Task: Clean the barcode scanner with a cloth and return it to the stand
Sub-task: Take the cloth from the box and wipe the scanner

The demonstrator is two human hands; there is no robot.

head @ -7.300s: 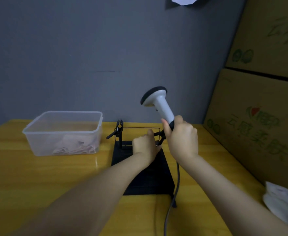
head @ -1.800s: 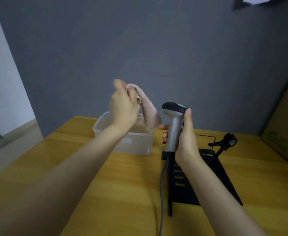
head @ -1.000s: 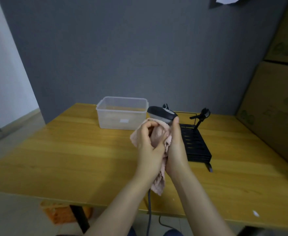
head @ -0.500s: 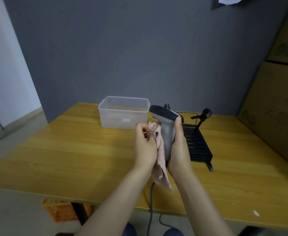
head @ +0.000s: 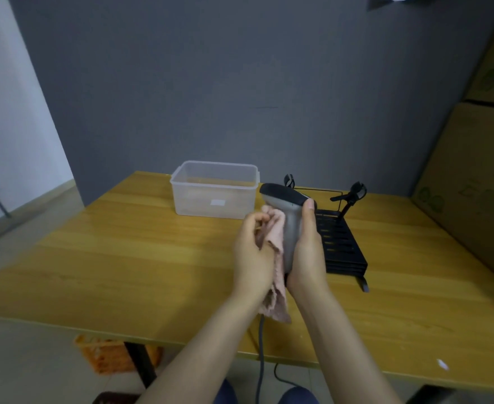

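pink cloth point(head: 275, 230), grey scanner point(head: 291, 217), black stand point(head: 340, 243)

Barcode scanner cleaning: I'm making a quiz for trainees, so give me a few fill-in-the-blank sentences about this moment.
1. The barcode scanner is gripped by the ____ hand.
2. The left hand presses a ____ cloth against the scanner's handle.
3. The black stand holds ____ scanner right now.
4. The clear plastic box sits to the ____ of the stand.

Missing words: right; pink; no; left
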